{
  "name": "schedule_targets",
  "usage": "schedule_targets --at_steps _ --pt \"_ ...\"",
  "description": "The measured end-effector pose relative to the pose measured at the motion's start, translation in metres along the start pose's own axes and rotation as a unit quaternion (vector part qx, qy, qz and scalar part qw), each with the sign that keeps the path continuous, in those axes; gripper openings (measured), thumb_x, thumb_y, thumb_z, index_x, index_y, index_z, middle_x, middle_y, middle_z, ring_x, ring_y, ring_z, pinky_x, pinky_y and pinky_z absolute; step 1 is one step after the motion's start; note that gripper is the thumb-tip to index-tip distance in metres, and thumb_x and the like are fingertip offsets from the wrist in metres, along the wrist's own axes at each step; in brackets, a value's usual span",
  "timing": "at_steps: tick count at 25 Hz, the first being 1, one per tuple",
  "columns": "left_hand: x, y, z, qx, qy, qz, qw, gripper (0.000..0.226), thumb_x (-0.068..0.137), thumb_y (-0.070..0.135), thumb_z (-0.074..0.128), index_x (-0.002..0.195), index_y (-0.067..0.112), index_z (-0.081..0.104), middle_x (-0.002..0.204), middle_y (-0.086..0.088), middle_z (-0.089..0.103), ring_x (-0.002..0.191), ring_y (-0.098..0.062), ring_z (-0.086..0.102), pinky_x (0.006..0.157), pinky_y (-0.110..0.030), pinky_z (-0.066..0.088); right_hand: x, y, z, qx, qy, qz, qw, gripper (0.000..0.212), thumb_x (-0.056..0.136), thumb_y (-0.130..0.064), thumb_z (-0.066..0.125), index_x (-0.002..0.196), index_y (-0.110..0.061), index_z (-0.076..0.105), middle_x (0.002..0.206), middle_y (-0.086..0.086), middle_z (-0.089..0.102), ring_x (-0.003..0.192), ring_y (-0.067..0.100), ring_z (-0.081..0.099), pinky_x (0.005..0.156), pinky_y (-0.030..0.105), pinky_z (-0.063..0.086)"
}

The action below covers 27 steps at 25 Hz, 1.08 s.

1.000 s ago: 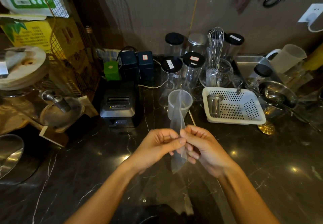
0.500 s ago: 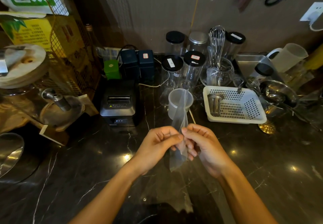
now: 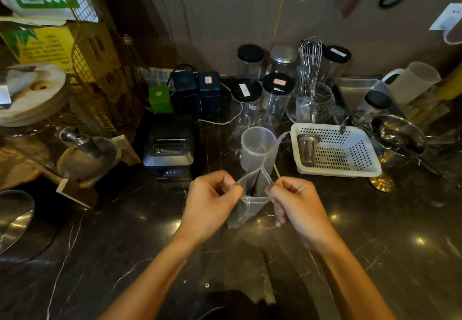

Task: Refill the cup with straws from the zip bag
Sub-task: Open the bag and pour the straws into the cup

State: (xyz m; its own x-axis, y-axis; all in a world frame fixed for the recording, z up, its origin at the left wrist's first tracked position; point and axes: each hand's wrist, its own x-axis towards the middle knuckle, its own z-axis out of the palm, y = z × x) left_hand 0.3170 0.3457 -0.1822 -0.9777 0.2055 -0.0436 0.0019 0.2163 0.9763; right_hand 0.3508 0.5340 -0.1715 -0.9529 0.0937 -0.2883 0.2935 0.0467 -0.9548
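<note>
The zip bag (image 3: 250,202), thin, limp and light, hangs just in front of the translucent cup (image 3: 257,151). The left hand (image 3: 212,202) and right hand (image 3: 297,202) each pinch one lip, parting the mouth. Slippery film likely; grip best at the stiffer zip strip.

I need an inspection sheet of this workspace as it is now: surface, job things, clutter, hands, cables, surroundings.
Surface: dark marble-look counter, glossy, with light reflections.
Job's things: clear zip bag held above the counter, its top pulled apart; translucent cup upright behind it; no straws plainly visible.
Clutter: white perforated basket holding a metal cup; black-lidded jars; whisk; receipt printer.
Hands: left hand pinches the bag's left edge; right hand pinches the right edge.
Cables: pale cord behind the printer.
Surroundings: wall socket, wire rack.
</note>
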Motion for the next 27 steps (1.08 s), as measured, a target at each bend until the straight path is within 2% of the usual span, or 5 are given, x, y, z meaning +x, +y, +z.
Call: schedule_targets --at_steps 4,9,16,23,27 --pt "-0.004 0.010 -0.001 0.080 -0.062 0.038 0.994 0.015 0.090 0.009 0.070 0.075 0.014 0.069 0.068 -0.004 0.069 0.063 -0.016 0.067 0.063 -0.027 0.056 0.000 -0.009 0.003 -0.135 0.030 0.038 0.990 0.011 0.089 -0.020 0.071 0.081 -0.016 0.065 0.069 0.001 0.062 0.063 0.015 0.062 0.056 0.030 0.058" --pt "-0.012 0.015 0.008 0.096 -0.089 0.060 0.990 0.011 0.089 0.014 0.069 0.078 0.018 0.070 0.070 0.000 0.072 0.066 -0.015 0.071 0.068 -0.038 0.060 0.005 -0.019 0.010 -0.316 0.097 -0.046 0.943 0.021 0.090 -0.035 0.071 0.073 -0.026 0.063 0.068 -0.001 0.068 0.064 0.016 0.068 0.067 0.049 0.061" --pt "0.010 0.019 0.006 0.179 -0.059 0.052 0.981 0.024 0.091 0.025 0.072 0.114 0.028 0.067 0.090 0.012 0.069 0.077 -0.001 0.070 0.074 -0.032 0.063 0.005 -0.019 0.012 -0.309 0.022 -0.086 0.947 0.027 0.097 -0.022 0.063 0.071 -0.026 0.057 0.070 0.003 0.065 0.063 0.018 0.067 0.064 0.053 0.059" --pt "0.022 0.016 0.003 0.161 -0.018 0.045 0.986 0.010 0.091 0.013 0.072 0.092 0.023 0.075 0.077 0.009 0.073 0.070 -0.001 0.071 0.066 -0.018 0.058 0.006 -0.020 0.001 -0.302 0.083 -0.030 0.949 0.024 0.094 -0.029 0.066 0.070 -0.023 0.064 0.066 0.002 0.068 0.066 0.020 0.071 0.069 0.052 0.062" --pt "0.025 0.010 -0.012 0.173 0.044 0.008 0.984 0.013 0.088 0.015 0.073 0.084 0.027 0.071 0.072 0.007 0.072 0.067 -0.006 0.069 0.062 -0.024 0.059 0.006 -0.021 -0.014 -0.309 0.120 0.028 0.943 0.023 0.094 -0.033 0.066 0.075 -0.020 0.066 0.069 0.006 0.071 0.067 0.025 0.071 0.070 0.054 0.062"
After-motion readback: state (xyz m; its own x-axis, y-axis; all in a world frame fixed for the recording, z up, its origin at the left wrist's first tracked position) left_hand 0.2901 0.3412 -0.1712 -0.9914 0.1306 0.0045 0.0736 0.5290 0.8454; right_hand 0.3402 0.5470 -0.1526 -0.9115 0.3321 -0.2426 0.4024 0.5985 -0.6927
